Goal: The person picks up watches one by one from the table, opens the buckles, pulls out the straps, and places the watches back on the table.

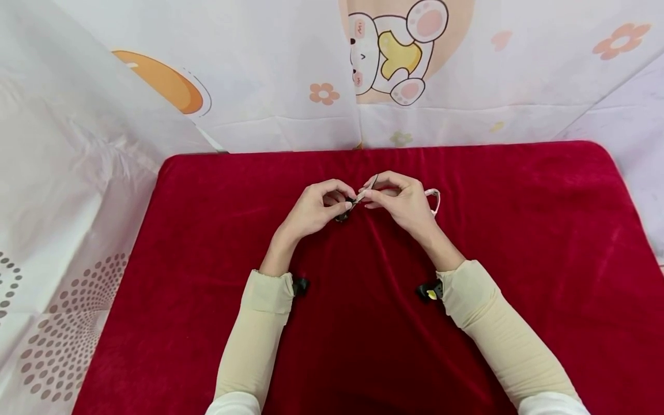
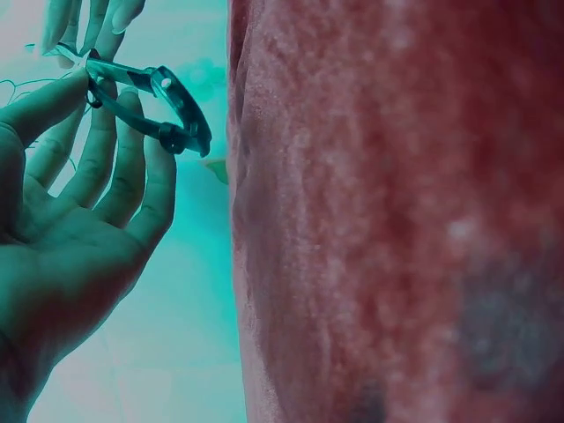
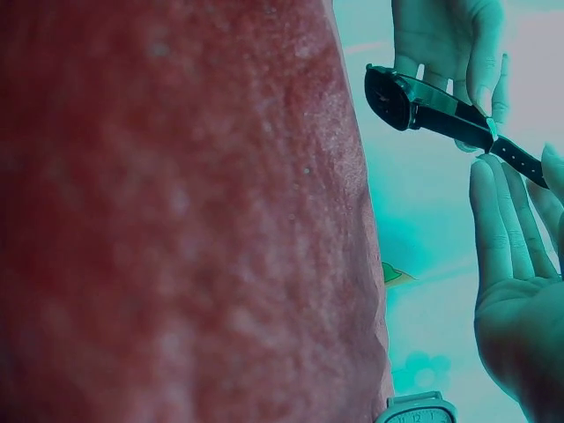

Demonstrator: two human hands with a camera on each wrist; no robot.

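A black wristwatch (image 1: pixel 342 217) with a strap hangs between both hands above the table. My left hand (image 1: pixel 311 208) pinches the strap near its buckle, thumb against fingers. The watch case (image 2: pixel 182 101) dangles beyond the left fingertips in the left wrist view, its strap bent into a loop. My right hand (image 1: pixel 407 202) holds the free end of the strap between thumb and fingers, close to the left fingertips. Along this strap end (image 3: pixel 520 162), a row of small holes shows in the right wrist view. The round dial (image 3: pixel 388 97) faces sideways there.
A second watch with a pale strap (image 1: pixel 437 199) lies on the table just right of my right hand, partly hidden by it. Red velvet cloth (image 1: pixel 519 230) covers the table. A white printed curtain (image 1: pixel 259 69) hangs along the back and left edges.
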